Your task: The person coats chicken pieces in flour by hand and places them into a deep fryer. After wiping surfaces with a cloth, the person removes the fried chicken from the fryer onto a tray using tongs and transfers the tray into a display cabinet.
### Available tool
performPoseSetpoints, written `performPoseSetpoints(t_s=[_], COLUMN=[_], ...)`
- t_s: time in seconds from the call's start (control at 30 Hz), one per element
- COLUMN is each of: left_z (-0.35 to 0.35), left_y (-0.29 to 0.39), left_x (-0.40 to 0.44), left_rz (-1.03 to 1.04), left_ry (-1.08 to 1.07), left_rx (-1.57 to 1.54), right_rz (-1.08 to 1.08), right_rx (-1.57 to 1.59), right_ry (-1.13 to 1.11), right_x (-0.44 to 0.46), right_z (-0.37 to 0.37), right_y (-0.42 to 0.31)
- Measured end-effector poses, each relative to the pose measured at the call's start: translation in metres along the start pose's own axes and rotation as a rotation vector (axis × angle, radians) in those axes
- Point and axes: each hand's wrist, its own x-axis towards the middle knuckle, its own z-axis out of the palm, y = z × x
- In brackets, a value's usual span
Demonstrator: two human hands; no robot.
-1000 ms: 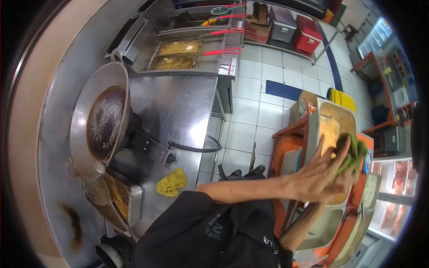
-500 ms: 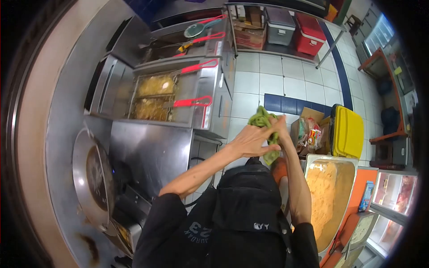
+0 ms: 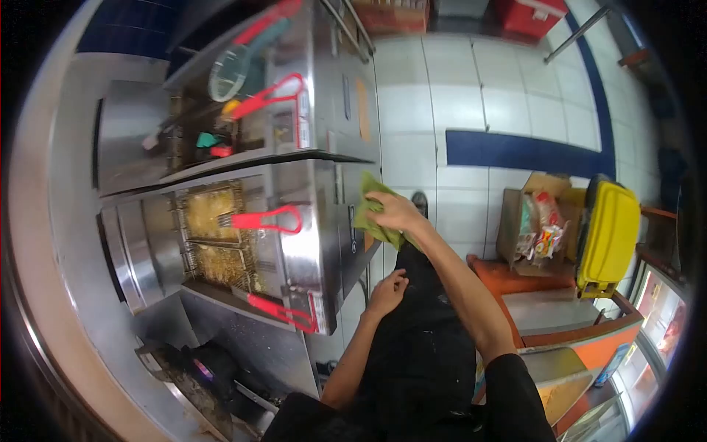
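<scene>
My right hand (image 3: pixel 396 212) is closed on a green cloth (image 3: pixel 377 214), which hangs beside the front of the nearer deep fryer (image 3: pixel 298 250); I cannot tell whether it touches the metal. Lower down, in front of my dark apron, my left hand (image 3: pixel 387 295) is loosely curled with nothing visible in it. Two fry baskets (image 3: pixel 210 214) sit in the bubbling oil of the nearer fryer. A red basket handle (image 3: pixel 269 219) and another red handle (image 3: pixel 283 313) reach over the fryer's front edge.
A second fryer (image 3: pixel 324 88) adjoins, with a strainer (image 3: pixel 229 72) and red-handled tools on it. To my right stand a cardboard box (image 3: pixel 509 228) of packets, a yellow lid (image 3: pixel 610 236) and an orange counter (image 3: pixel 604 342). A red cooler (image 3: pixel 526 16) is at the far end.
My hands have separated. The right one has carried the cloth left to the fryer front, while the left has let go and dropped lower. My view has turned and moved closer to the fryers.
</scene>
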Motion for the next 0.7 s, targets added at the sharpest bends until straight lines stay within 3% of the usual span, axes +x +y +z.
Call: performPoseSetpoints(t_s=[0.1,0.17,0.23,0.3,0.37,0.43,0.57,0.63,0.7], left_z=[-0.005,-0.007,-0.01,-0.004,0.0,-0.004,-0.017,-0.031,-0.041], left_y=[0.0,0.003,0.022,0.027,0.042,0.059,0.096,0.113,0.127], left_x=[0.022,0.025,0.021,0.009,0.004,-0.007,-0.015,-0.001,0.017], left_rz=[-0.113,-0.133,-0.222,-0.225,-0.285,-0.228,-0.104,0.099,0.169], left_ry=[0.009,0.149,0.147,0.287,0.316,0.471,0.575,0.594,0.626], left_rx=[-0.152,-0.291,-0.315,-0.55,-0.567,-0.553,-0.49,-0.493,-0.508], right_rz=[0.1,0.125,-0.088,-0.127,-0.188,-0.171,-0.189,-0.21,-0.229], right_rx=[0.333,0.501,0.57,0.643,0.69,0.802,0.893,0.919,0.926], right_ry=[-0.175,-0.247,-0.089,-0.025,0.044,-0.008,0.063,0.058,0.029], right_x=[0.076,0.101,0.107,0.11,0.115,0.117,0.116,0.113,0.117], right_z=[0.032,0.044,0.059,0.074,0.077,0.076,0.09,0.084,0.079], right_y=[0.013,0.022,0.028,0.031,0.034,0.033,0.031,0.03,0.031])
